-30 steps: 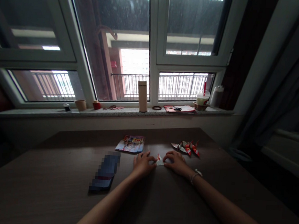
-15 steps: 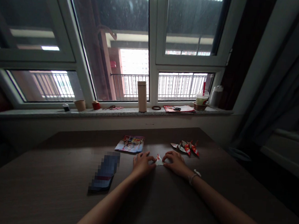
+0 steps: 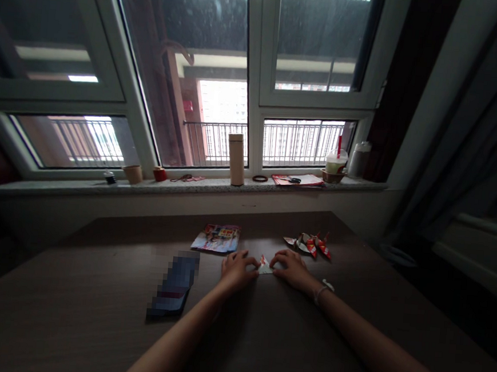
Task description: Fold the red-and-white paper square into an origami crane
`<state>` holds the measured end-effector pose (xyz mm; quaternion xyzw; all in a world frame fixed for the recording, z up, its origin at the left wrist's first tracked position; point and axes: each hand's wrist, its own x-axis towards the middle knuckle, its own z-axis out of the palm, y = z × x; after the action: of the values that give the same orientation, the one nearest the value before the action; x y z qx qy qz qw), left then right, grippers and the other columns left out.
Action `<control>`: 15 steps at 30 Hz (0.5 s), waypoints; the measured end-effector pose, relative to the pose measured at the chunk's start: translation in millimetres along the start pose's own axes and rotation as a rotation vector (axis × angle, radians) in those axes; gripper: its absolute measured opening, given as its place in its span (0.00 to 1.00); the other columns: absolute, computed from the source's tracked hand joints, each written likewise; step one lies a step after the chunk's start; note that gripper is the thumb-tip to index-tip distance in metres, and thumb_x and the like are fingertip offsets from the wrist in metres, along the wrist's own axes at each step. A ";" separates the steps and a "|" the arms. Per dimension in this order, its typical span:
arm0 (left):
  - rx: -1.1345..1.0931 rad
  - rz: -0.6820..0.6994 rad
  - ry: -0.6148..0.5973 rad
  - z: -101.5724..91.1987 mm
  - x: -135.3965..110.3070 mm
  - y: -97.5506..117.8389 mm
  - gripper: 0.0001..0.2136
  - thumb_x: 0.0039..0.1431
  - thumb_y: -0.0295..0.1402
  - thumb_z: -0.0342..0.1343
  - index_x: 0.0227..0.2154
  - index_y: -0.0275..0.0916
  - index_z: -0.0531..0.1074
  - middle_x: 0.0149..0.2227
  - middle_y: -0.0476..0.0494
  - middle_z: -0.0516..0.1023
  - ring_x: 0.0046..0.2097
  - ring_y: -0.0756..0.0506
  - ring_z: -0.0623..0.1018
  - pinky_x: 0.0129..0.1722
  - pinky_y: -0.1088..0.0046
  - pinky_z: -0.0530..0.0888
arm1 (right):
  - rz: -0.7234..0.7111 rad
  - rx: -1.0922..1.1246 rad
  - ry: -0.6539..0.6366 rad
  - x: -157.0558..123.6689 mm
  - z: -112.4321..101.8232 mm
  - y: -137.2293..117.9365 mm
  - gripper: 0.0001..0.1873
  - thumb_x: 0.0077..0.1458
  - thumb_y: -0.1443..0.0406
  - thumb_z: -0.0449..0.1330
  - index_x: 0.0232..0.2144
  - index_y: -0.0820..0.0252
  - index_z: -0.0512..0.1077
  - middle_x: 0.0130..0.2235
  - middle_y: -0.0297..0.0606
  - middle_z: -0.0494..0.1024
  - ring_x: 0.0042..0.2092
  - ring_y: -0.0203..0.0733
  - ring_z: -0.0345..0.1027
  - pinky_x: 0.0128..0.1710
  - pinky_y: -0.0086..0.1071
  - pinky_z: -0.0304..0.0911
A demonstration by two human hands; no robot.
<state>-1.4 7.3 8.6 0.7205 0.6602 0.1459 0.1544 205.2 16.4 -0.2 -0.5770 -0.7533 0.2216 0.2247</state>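
Note:
A small folded piece of paper (image 3: 264,266), white with red print and roughly triangular, lies on the dark table between my hands. The fingers of my left hand (image 3: 239,270) are closed at its left corner. My right hand (image 3: 294,270), with a bracelet at the wrist, pinches the right side. Behind my right hand sit several folded paper cranes (image 3: 310,245) in red, white and green. Just beyond my left hand is a stack of colourful printed sheets (image 3: 217,238).
A dark, partly pixelated phone-like object (image 3: 176,286) lies left of my left forearm. On the windowsill stand a beige flask (image 3: 235,161), a paper cup (image 3: 133,174), a drink cup with a red straw (image 3: 336,162) and scissors (image 3: 292,180) on papers.

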 end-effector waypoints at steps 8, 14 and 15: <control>0.011 0.057 0.086 2.7 -11.7 -1.3 0.13 0.56 0.41 0.59 0.45 0.59 0.77 0.62 0.51 0.66 0.64 0.38 0.61 0.65 0.52 0.52 | -0.082 -0.016 0.044 -8.6 2.9 1.4 0.13 0.54 0.61 0.59 0.42 0.46 0.77 0.54 0.36 0.69 0.59 0.50 0.57 0.61 0.46 0.47; -0.022 0.072 0.115 6.0 -15.5 -1.4 0.12 0.57 0.41 0.59 0.44 0.59 0.78 0.61 0.50 0.67 0.64 0.38 0.60 0.65 0.51 0.51 | -0.128 -0.023 0.076 -14.0 4.3 3.0 0.12 0.55 0.60 0.58 0.42 0.47 0.78 0.52 0.37 0.71 0.58 0.49 0.59 0.61 0.47 0.47; -0.028 0.071 0.114 6.2 -15.2 -1.3 0.11 0.57 0.42 0.59 0.43 0.59 0.78 0.61 0.50 0.67 0.64 0.38 0.60 0.65 0.51 0.51 | -0.126 -0.017 0.077 -13.9 4.4 3.5 0.12 0.55 0.60 0.58 0.41 0.47 0.78 0.52 0.37 0.71 0.58 0.50 0.59 0.62 0.47 0.47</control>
<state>-1.4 -7.9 2.3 0.7318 0.6397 0.2011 0.1215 208.6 3.4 -7.0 -0.5385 -0.7807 0.1783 0.2621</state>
